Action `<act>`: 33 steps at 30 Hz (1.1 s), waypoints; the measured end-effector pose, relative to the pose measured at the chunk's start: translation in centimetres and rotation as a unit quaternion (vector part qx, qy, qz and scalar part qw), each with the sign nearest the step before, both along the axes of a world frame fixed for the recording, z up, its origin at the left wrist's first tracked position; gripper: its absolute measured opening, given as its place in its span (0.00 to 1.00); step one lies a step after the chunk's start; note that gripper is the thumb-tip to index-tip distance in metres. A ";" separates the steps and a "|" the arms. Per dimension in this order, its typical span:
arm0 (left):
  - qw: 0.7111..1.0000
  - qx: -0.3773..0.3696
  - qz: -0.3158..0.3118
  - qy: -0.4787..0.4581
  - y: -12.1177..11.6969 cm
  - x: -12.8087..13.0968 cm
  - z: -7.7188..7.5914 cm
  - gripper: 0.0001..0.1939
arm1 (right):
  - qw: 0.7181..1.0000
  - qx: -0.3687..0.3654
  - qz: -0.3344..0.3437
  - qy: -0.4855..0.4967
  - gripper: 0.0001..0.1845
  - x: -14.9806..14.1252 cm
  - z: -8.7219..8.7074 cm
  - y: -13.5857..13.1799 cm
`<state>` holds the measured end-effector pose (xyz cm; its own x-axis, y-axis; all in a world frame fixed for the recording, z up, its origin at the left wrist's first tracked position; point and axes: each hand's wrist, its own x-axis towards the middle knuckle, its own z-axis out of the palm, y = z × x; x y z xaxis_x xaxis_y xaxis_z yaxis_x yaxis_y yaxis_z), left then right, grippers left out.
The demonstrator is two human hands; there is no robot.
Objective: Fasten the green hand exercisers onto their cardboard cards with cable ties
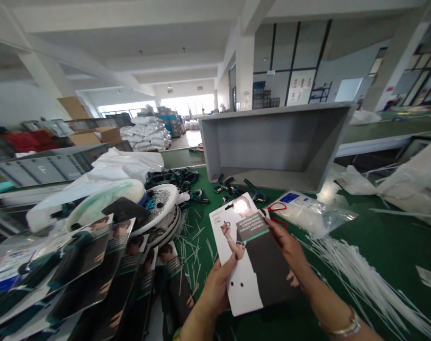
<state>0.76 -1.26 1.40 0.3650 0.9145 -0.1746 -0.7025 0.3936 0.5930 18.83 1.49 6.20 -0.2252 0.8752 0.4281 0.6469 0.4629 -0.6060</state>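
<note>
A printed grip-strengthener packaging card [249,255], white and dark grey with a hang slot at its top, is held tilted in front of me. My left hand [217,286] pinches its left edge, thumb on the printed face. Along the card's right edge lies my right hand [288,246], its fingers closed on the edge and partly hidden. Two small holes show low on the card. Just beyond it, several dark green hand grippers [233,187] lie on the green table [208,227]. Loose white cable ties [357,274] are spread at the right.
Carded hand grippers [84,270] are piled at the left. Behind them stands a round white tray [162,203] of small metal parts. A grey crate [268,147] lies on its side at the back. A plastic bag [308,213] sits at right, near red-handled scissors [277,207].
</note>
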 end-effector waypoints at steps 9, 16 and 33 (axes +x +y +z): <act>0.992 0.006 0.045 0.121 -0.4 1.1 -0.5 0.20 | 0.970 0.084 0.002 -0.226 0.11 -1.0 3.7 -2.6; 0.986 0.004 0.070 0.154 -0.6 1.1 -0.6 0.20 | 0.965 0.140 0.032 -0.221 0.12 -2.0 1.3 -2.0; 0.973 0.009 0.065 0.223 2.4 -0.6 1.4 0.26 | 0.901 -0.182 -0.127 -0.373 0.12 8.4 -1.8 -1.1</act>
